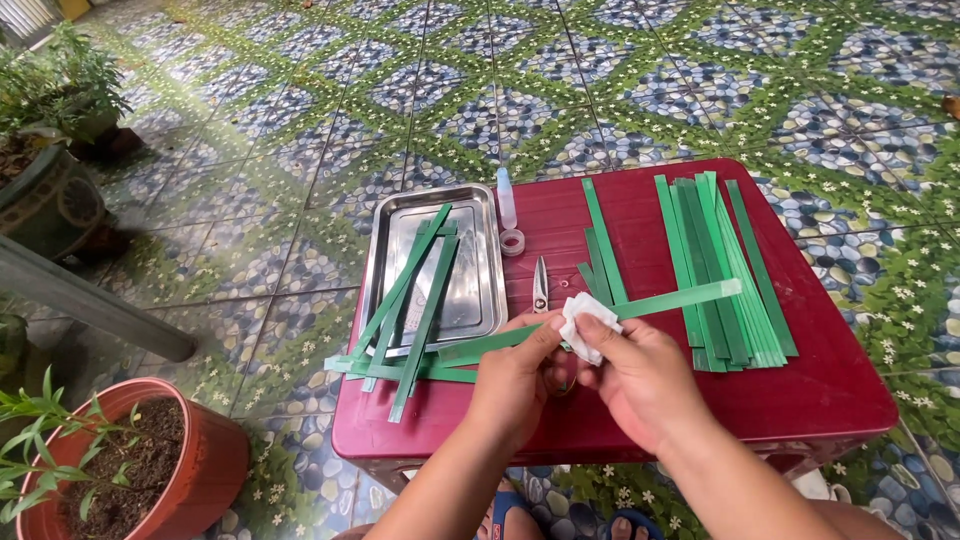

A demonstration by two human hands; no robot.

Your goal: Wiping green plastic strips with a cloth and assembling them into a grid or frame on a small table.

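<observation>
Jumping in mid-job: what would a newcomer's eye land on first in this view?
First, both hands at the table's near edge: the left hand pinches a long green strip while the right hand presses a white cloth on it. Next, the pile of green strips on the right of the dark red table, and the steel tray on the left with more strips lying across it.

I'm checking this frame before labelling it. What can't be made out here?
Head view only:
- Middle of the held green strip: covered by the white cloth and both hands, left hand, right hand.
- Scissors: handles hidden behind the left hand.
- Tray: floor partly covered by strips.
- Feet: cut off by the bottom edge.
</observation>
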